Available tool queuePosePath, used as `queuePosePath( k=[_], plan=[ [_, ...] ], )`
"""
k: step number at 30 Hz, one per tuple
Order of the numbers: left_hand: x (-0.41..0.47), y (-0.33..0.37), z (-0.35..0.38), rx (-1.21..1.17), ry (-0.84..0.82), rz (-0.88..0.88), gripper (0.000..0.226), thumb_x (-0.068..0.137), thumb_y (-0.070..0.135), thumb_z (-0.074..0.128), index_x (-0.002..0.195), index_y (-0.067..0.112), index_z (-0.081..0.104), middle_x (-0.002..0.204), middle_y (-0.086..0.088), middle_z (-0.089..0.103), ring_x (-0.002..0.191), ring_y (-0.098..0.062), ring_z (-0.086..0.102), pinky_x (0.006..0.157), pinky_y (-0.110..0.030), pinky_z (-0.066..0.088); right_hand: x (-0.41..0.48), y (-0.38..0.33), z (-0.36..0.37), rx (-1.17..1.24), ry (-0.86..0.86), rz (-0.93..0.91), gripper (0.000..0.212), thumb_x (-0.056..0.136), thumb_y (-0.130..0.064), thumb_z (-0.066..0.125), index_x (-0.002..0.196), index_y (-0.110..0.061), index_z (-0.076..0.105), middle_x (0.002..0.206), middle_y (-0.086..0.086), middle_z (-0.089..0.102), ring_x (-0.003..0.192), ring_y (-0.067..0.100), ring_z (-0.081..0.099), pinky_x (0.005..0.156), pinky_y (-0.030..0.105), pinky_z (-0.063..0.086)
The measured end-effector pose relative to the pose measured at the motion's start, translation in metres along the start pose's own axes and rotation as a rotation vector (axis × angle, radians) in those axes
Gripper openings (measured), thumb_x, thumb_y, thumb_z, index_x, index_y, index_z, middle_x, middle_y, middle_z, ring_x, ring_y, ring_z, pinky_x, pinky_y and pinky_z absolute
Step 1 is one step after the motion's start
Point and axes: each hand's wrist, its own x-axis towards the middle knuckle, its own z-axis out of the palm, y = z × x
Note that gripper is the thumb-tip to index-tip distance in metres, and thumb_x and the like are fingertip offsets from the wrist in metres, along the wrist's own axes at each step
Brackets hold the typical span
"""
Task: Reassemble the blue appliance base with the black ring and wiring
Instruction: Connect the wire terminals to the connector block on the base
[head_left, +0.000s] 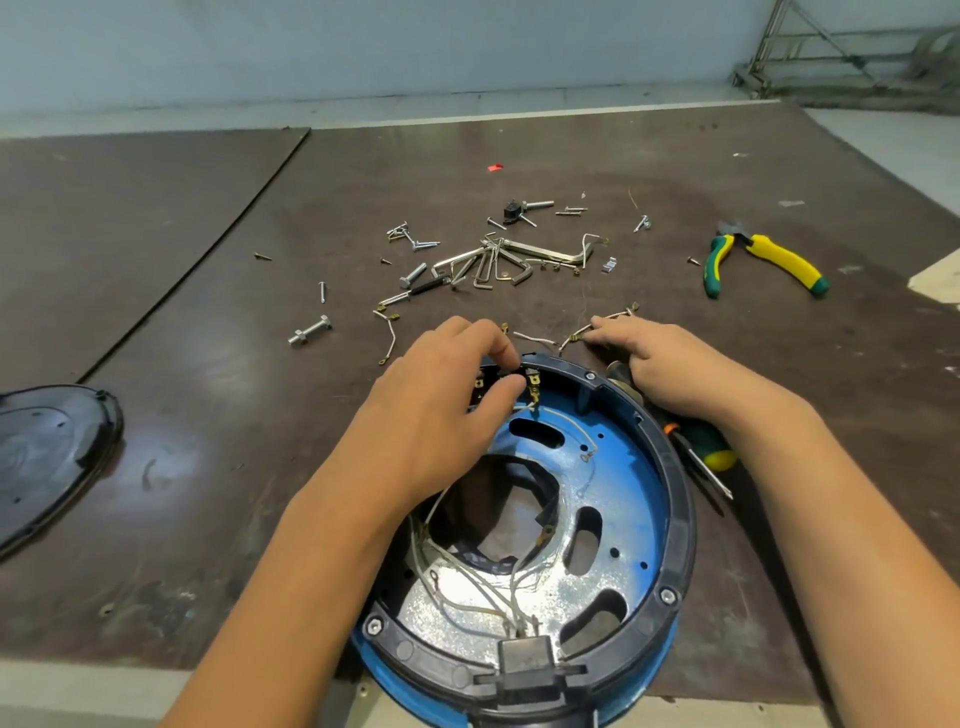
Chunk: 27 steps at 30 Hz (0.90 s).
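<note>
Fingers (493, 338) and thumb of your left hand (441, 405) pinch at the terminal block (533, 387).
Your right hand (670, 364) lies with its fingers stretched flat onto a loose wire (574, 338) on the table (208, 415). The blue base (623, 467), black ring (680, 519) around it and wiring (467, 597) inside, sits near you between your forearms.
</note>
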Motion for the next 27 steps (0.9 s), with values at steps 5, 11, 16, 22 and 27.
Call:
queuePosePath(
  k=[5,11,16,22,27],
  plan=[
    [0.001,-0.003,0.002,-0.059,0.069,-0.032,0.018,0.095,0.025,0.057,0.113,0.030,0.054,0.107,0.011,0.060,0.094,-0.011,0.055,0.085,-0.045,0.051,0.000,-0.002,-0.003,-0.056,0.033,-0.037,0.061,0.085,0.008,0.043,0.136,-0.021,0.060,0.151,-0.008,0.047,0.138,0.021,0.042,0.111,0.044,0.038],
    [0.002,-0.002,0.001,-0.077,0.280,-0.014,0.027,0.092,0.008,0.048,0.105,0.031,0.055,0.109,0.013,0.052,0.105,-0.013,0.051,0.084,-0.047,0.049,-0.001,-0.003,-0.002,-0.056,0.138,-0.004,0.030,0.095,-0.007,0.054,0.105,-0.028,0.074,0.123,-0.004,0.066,0.121,0.025,0.055,0.101,0.048,0.044],
    [0.003,-0.001,-0.001,-0.103,0.366,-0.043,0.032,0.089,0.001,0.047,0.105,0.027,0.057,0.108,0.011,0.052,0.106,-0.015,0.051,0.085,-0.045,0.048,-0.004,0.000,-0.001,0.096,0.223,0.056,0.025,0.087,-0.012,0.070,0.083,-0.036,0.067,0.085,-0.007,0.067,0.093,0.019,0.065,0.092,0.041,0.054],
    [0.003,0.003,-0.014,-0.382,0.389,-0.061,0.039,0.085,-0.014,0.042,0.100,0.014,0.064,0.097,0.008,0.066,0.092,0.000,0.060,0.082,-0.013,0.046,-0.001,0.001,0.004,-0.014,0.163,0.097,0.026,0.093,-0.007,0.058,0.103,-0.031,0.062,0.089,-0.008,0.064,0.107,0.024,0.060,0.095,0.045,0.049],
    [-0.001,0.001,-0.032,-0.486,0.300,-0.065,0.030,0.093,-0.004,0.050,0.105,0.016,0.068,0.094,0.000,0.072,0.087,-0.004,0.065,0.077,-0.015,0.048,-0.007,-0.002,-0.008,0.122,0.336,0.067,0.033,0.097,-0.001,0.051,0.120,-0.018,0.067,0.118,0.007,0.068,0.115,0.030,0.058,0.098,0.042,0.047]
  ],
)
